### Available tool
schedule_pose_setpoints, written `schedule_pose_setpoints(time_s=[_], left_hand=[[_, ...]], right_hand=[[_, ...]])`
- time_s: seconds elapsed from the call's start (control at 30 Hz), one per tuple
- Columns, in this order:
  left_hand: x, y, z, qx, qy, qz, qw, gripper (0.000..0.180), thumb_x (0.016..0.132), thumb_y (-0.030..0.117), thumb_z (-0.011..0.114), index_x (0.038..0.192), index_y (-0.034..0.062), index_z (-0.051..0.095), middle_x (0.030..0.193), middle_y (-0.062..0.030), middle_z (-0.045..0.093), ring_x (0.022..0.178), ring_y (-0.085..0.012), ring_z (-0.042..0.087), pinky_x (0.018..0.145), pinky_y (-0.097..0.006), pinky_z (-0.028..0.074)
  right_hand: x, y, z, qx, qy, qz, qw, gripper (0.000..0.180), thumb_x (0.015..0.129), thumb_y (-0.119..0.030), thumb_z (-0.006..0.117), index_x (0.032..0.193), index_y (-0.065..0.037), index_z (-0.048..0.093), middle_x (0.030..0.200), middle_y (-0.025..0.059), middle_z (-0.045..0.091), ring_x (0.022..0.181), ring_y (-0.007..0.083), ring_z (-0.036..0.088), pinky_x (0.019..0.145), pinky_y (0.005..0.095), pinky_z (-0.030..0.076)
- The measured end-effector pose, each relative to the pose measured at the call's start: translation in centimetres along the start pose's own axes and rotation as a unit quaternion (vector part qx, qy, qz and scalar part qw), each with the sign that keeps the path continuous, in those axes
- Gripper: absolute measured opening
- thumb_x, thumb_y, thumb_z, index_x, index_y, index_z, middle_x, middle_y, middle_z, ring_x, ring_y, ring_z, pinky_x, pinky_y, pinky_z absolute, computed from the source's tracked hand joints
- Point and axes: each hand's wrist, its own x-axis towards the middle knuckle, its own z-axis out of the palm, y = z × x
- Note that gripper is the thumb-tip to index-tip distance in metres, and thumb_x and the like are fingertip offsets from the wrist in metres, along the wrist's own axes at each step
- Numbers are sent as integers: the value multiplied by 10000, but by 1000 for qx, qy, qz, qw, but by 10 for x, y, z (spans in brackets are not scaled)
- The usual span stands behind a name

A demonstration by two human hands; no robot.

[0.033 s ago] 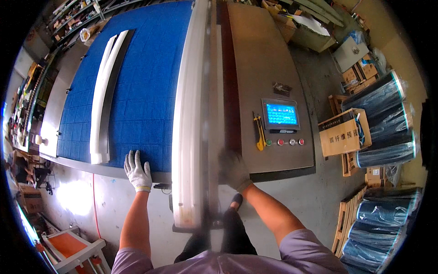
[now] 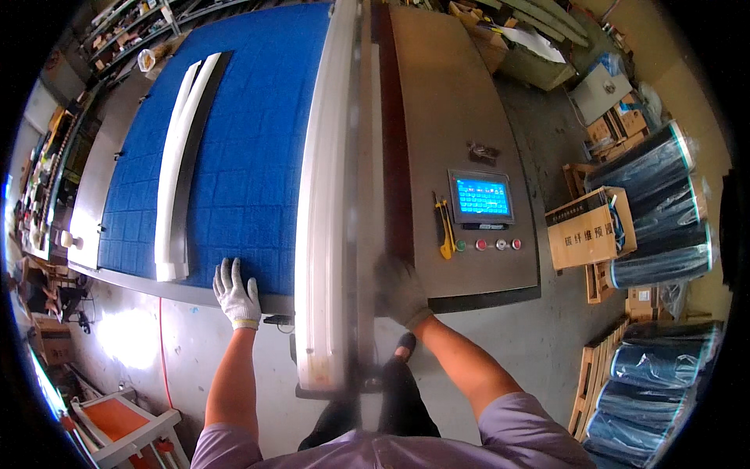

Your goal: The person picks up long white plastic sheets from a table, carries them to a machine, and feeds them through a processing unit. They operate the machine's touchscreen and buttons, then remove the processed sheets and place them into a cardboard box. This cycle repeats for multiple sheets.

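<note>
we see our white-gloved left hand (image 2: 236,295), lower left of centre, splayed flat, grasping nothing, on the blue textured bed (image 2: 250,164) filling upper left; our blurred gloved right hand's (image 2: 405,295) grip, we can't tell. looks like bracing; shifting calls for clearing the long white beam (image 2: 322,195), bare blue leftward.

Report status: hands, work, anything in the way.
Left hand open, at near edge of blue mat. Right hand blurred, grip unclear. White strips on mat. White beam between hands.
</note>
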Motion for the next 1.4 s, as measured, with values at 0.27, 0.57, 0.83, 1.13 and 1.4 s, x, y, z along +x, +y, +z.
schedule_pose_setpoints(time_s=[0.27, 0.57, 0.83, 1.13, 1.4], left_hand=[[5, 2, 1, -7, 21, 16, 1000, 498, 893, 295, 502, 1337, 71, 472, 1403, -176, 417, 1310, -386, 348, 1103, -492, 245], [-6, -5, 13, 23, 21, 34, 999, 497, 939, 343, 450, 1363, 84, 442, 1414, -166, 407, 1305, -379, 351, 1086, -487, 269], [0, 1, 6, 18, 17, 39, 999, 492, 948, 348, 419, 1357, 75, 441, 1413, -170, 409, 1297, -390, 357, 1084, -486, 276], [-1, -2, 9, 24, 22, 41, 999, 497, 942, 337, 438, 1366, 78, 436, 1414, -174, 406, 1299, -391, 359, 1084, -487, 280], [0, -3, 10, 33, 8, 32, 999, 499, 935, 320, 452, 1374, 84, 429, 1429, -164, 390, 1312, -382, 348, 1094, -483, 264]], right_hand=[[-7, 1, -15, 78, 2, 18, 997, 557, 810, -225, 653, 1300, -17, 493, 1362, 215, 454, 1273, 388, 411, 1067, 509, 313], [-41, 77, -30, 13, 221, 326, 919, 330, 890, -99, 509, 1215, -44, 500, 1185, 199, 529, 1086, 417, 480, 912, 497, 403], [-32, 99, -23, -82, 171, 327, 926, 338, 875, -120, 536, 1210, -88, 512, 1169, 180, 535, 1037, 399, 485, 901, 480, 391], [-21, 95, -34, -107, 202, 403, 886, 433, 879, -259, 572, 1252, -63, 476, 1365, 164, 433, 1214, 396, 428, 990, 479, 362], [-21, 98, -29, -148, 219, 384, 885, 392, 885, -264, 575, 1215, -69, 492, 1324, 137, 451, 1190, 374, 453, 951, 471, 408]])
